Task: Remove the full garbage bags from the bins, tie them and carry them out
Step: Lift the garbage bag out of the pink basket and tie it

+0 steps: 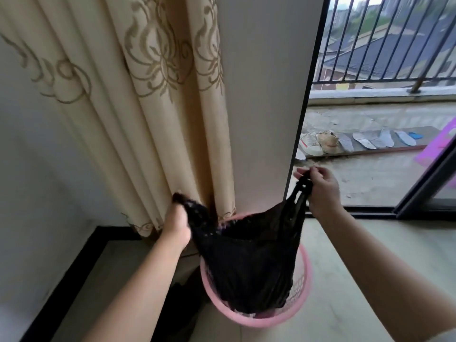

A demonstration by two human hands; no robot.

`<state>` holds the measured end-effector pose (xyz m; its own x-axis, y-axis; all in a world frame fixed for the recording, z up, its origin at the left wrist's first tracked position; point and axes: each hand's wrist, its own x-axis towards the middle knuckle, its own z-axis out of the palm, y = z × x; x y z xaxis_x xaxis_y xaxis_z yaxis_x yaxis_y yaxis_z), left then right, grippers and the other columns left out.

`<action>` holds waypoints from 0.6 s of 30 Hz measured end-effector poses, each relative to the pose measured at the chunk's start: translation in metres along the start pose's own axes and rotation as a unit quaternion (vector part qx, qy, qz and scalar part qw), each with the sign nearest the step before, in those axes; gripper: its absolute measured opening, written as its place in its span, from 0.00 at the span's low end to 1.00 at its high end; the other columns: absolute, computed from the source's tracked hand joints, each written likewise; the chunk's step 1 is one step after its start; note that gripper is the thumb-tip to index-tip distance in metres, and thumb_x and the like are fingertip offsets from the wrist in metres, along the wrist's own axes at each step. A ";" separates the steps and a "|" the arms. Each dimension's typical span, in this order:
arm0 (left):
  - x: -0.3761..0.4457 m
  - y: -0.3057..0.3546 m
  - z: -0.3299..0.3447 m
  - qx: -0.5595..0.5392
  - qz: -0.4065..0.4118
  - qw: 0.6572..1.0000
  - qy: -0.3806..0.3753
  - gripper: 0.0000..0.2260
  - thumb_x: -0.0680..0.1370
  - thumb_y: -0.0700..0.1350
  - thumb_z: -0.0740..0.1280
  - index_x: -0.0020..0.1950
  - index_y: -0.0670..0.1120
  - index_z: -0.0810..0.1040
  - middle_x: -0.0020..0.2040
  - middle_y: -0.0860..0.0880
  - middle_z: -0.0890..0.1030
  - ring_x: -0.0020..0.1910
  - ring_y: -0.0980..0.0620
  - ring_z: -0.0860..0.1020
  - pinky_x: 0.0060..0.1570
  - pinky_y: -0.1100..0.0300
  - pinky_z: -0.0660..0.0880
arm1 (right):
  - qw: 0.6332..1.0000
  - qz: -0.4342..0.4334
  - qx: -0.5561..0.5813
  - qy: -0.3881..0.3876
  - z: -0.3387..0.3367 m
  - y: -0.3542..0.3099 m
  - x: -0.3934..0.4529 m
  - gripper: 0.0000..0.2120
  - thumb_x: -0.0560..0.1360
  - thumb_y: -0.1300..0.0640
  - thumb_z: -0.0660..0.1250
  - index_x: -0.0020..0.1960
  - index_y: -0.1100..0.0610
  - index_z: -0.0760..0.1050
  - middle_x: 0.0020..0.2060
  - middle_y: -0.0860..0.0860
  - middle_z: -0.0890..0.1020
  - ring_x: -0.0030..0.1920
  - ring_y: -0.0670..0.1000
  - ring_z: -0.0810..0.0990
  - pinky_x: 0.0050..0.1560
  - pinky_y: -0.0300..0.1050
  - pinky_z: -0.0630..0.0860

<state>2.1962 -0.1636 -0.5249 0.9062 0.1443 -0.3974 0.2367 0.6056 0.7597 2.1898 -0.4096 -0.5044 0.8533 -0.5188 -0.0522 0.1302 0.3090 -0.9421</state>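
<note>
Patterned curtain [138,95], perhaps balcony railing [385,45]

We count one black garbage bag [249,265] with two handle loops, one gripped by the left hand [176,224] and one pinched by the right hand [320,187], so two hands in all. There is one pink bin [302,280], near the middle. On the left hangs one beige curtain [138,95]. Far right, on the balcony, we count one long board [394,149], two pale sneakers [318,141] lying on its left end, about five grey insoles [365,140] in a row, and one small blue item [415,136]. One railing [385,80] runs behind them, and one purple object [439,146] shows at the right edge.
</note>
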 end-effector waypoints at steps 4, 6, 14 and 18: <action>-0.026 0.009 0.043 0.201 0.020 0.977 -0.074 0.15 0.78 0.38 0.50 0.31 0.44 0.64 0.12 0.51 0.62 0.12 0.56 0.63 0.29 0.60 0.66 | 0.970 -0.101 -0.182 -0.125 0.024 -0.007 -0.026 0.15 0.80 0.66 0.52 0.39 0.51 0.67 0.29 0.52 0.76 0.19 0.41 0.74 0.27 0.36 0.71; -0.023 0.012 0.041 0.170 0.031 0.984 -0.052 0.14 0.77 0.37 0.51 0.31 0.45 0.62 0.13 0.53 0.59 0.12 0.57 0.58 0.28 0.61 0.61 | 0.967 -0.127 -0.196 -0.107 0.016 -0.002 -0.028 0.15 0.80 0.66 0.52 0.41 0.50 0.67 0.24 0.46 0.74 0.17 0.41 0.68 0.21 0.34 0.65; -0.004 -0.035 -0.035 0.194 0.071 0.978 0.037 0.14 0.75 0.25 0.51 0.35 0.41 0.65 0.32 0.47 0.63 0.30 0.52 0.63 0.34 0.67 0.64 | 0.909 -0.010 -0.399 -0.120 -0.033 0.045 -0.050 0.24 0.72 0.72 0.62 0.67 0.60 0.66 0.53 0.51 0.70 0.54 0.48 0.69 0.54 0.39 0.65; -0.006 -0.053 -0.054 0.184 0.061 0.981 -0.024 0.14 0.78 0.29 0.56 0.41 0.46 0.71 0.38 0.52 0.74 0.41 0.56 0.74 0.46 0.68 0.70 | 0.945 0.099 -0.306 -0.060 -0.048 0.069 -0.060 0.05 0.75 0.69 0.63 0.46 0.61 0.74 0.39 0.55 0.74 0.48 0.52 0.72 0.45 0.44 0.73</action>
<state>2.1592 -0.1545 -0.5908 0.9488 0.1567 -0.2744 0.2280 0.2619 0.9378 2.1234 -0.3958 -0.5821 0.8862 -0.3941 -0.2434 -0.3224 -0.1475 -0.9351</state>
